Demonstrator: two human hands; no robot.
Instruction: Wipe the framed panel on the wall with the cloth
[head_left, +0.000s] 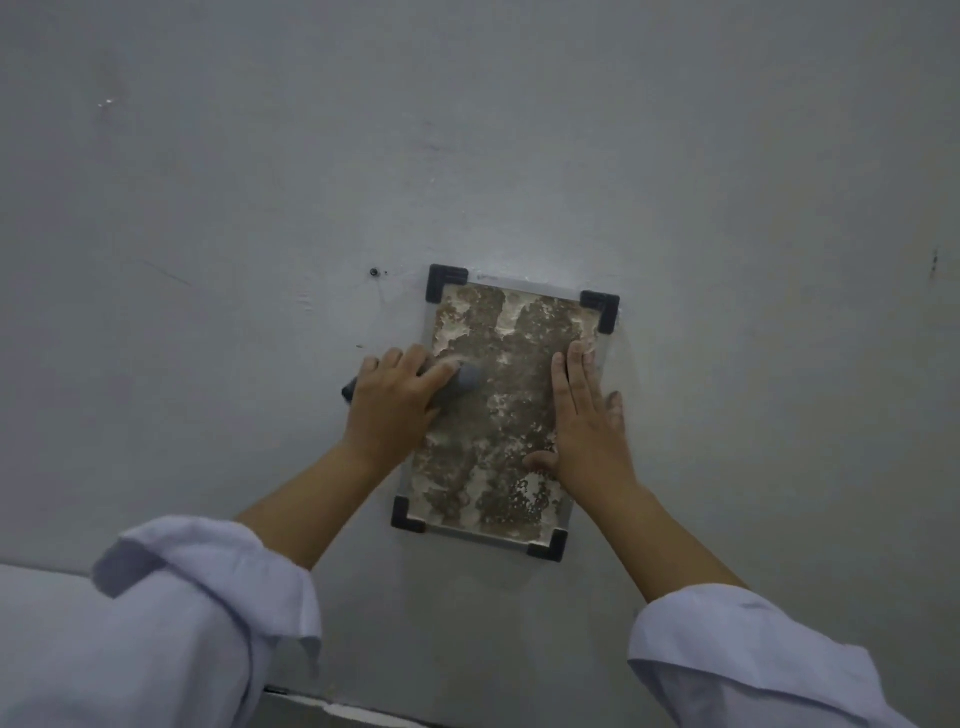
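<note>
**Blotched panel under two hands on a grey wall**

The framed panel (501, 410) hangs on the wall (519, 156), low and a little right of the wall's middle, tilted slightly clockwise. It is an upright rectangle with a thin pale frame and a black bracket at each corner. Its face is mottled brown and cream, patchy like peeling or dried grime, paler near the top edge.

The left hand (395, 400) lies over the panel's left edge, its fingers curled round a dark grey cloth (462, 382) and pressing it to the panel; one end of the cloth pokes out past the fingers onto the panel's face, another end shows left of the hand on the wall. The right hand (587, 415) rests flat along the panel's right edge, fingers straight and together, thumb spread onto the lower face, holding nothing.

The wall is dull grey paint, scuffed, with a small dark screw (373, 272) just left of the panel's top left corner. Rolled white sleeves (208, 613) cover both forearms.
</note>
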